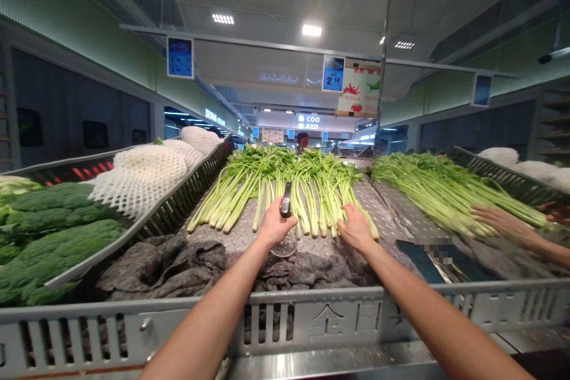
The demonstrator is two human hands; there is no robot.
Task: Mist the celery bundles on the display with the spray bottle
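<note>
My left hand (276, 224) is closed round a spray bottle, whose black spray head (286, 200) rises above my fist. Its clear bottom (285, 247) shows beneath my fingers. Celery stalks (227, 202) lie side by side behind both hands, leaves towards the back and cut ends towards me. On the right part of this row, my right hand (357, 227) rests against the stalks with its fingers stretched out and thumb apart. Whether its fingertips grip a stalk is hard to see.
A crumpled dark grey cloth (307, 270) lies along the grey front rail (329, 314). To the left are broccoli (62, 249) and white net-wrapped produce (140, 175) beside a black slatted divider (178, 205). A mirror (427, 190) on the right reflects the celery and a hand.
</note>
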